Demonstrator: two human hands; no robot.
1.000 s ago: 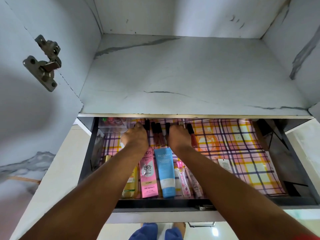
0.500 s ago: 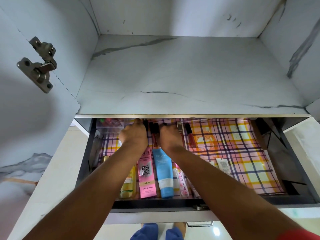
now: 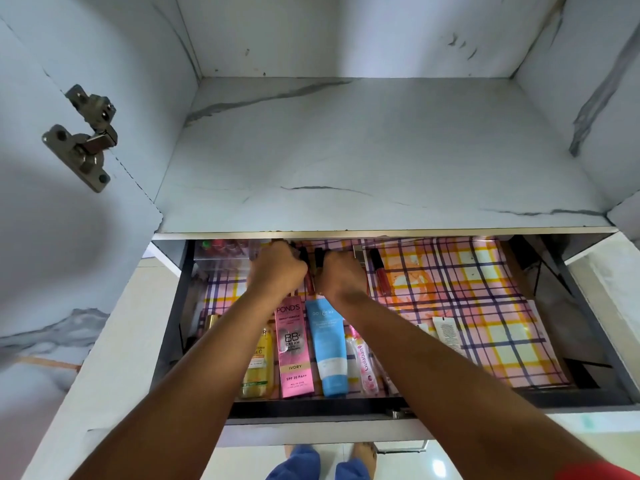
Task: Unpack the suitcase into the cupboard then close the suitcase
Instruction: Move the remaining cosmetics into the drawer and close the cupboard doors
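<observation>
The cupboard drawer (image 3: 311, 408) is pulled out, lined with pink and yellow plaid paper (image 3: 485, 306). Both my hands reach to its back, under the shelf edge. My left hand (image 3: 277, 270) and my right hand (image 3: 341, 277) are curled, knuckles up, around black-capped lip gloss tubes (image 3: 306, 259) that stand between them; the fingertips are hidden. One more lip gloss (image 3: 380, 271) lies just right of my right hand. The suitcase is out of view.
Between my forearms lie a yellow bottle (image 3: 258, 368), a pink BB cream box (image 3: 294, 348), a blue tube (image 3: 329, 348) and a pink-white tube (image 3: 363, 365). A clear box (image 3: 221, 254) sits back left, with sachets (image 3: 446, 330) to the right. Above is a marble shelf (image 3: 346, 150), and a door hinge (image 3: 83, 140) is on the left.
My hands have drawn closer together at the back of the drawer, bunching the lip gloss tubes between them. The right hand has shifted left, away from the lone tube.
</observation>
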